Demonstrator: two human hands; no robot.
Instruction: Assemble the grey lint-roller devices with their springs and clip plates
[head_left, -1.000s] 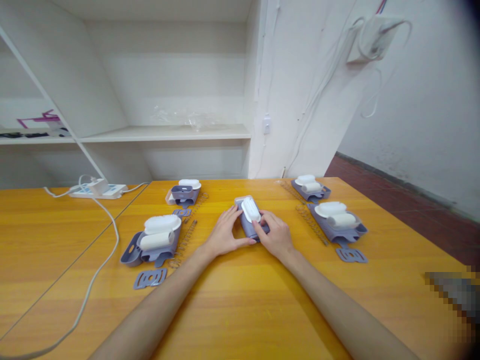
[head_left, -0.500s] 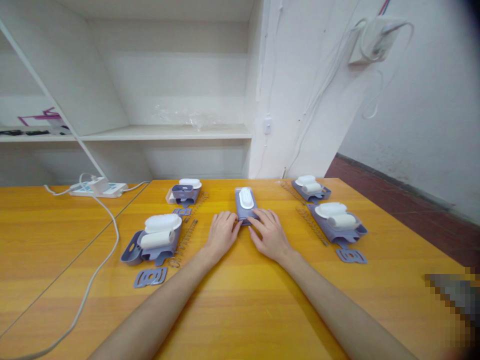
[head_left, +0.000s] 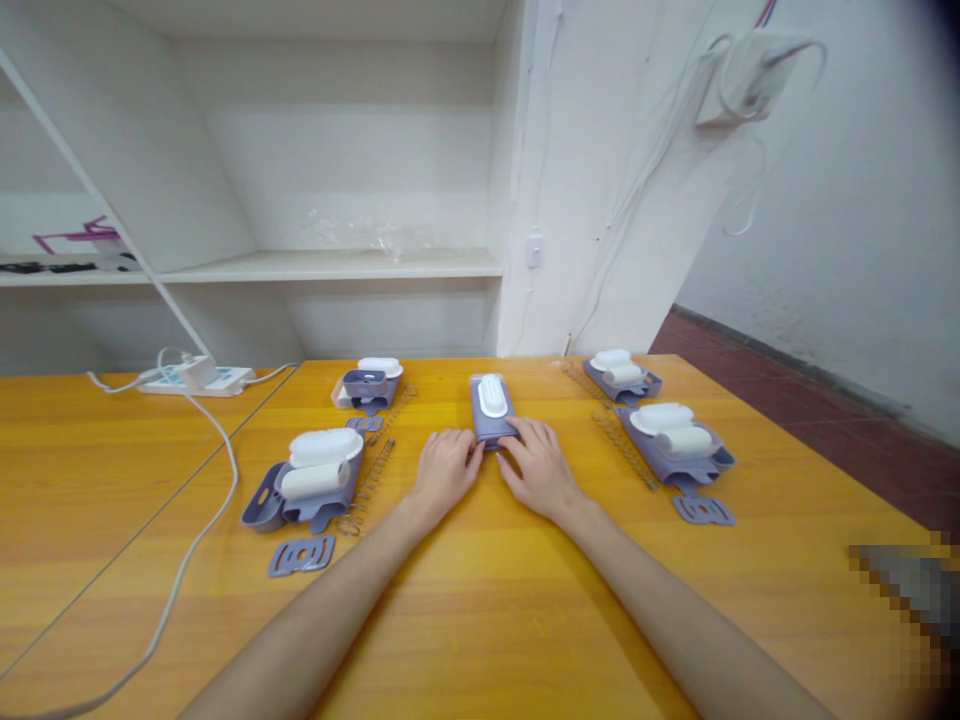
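A grey-purple oblong plastic case (head_left: 486,424) lies flat on the table in front of me, with a white oval piece (head_left: 493,396) on its top. My left hand (head_left: 447,466) is at its near left corner, fingers curled and thumb against the near end. At the near right corner my right hand (head_left: 538,464) grips with bent fingers along the side and the thumb close to the front. What lies under the fingertips is hidden. Both forearms rest low over the wooden table (head_left: 480,620).
Sets of grey-purple housings with white parts stand at left (head_left: 322,475), far left (head_left: 373,385), right (head_left: 679,445) and far right (head_left: 621,375). Metal springs (head_left: 367,485) and flat slotted plates (head_left: 301,555) lie beside them. A power strip (head_left: 199,378) trails a white cable (head_left: 225,440).
The fingers of my left hand have curled in slightly and moved a little down from the case's left side. My right hand and the case stay nearly in place.
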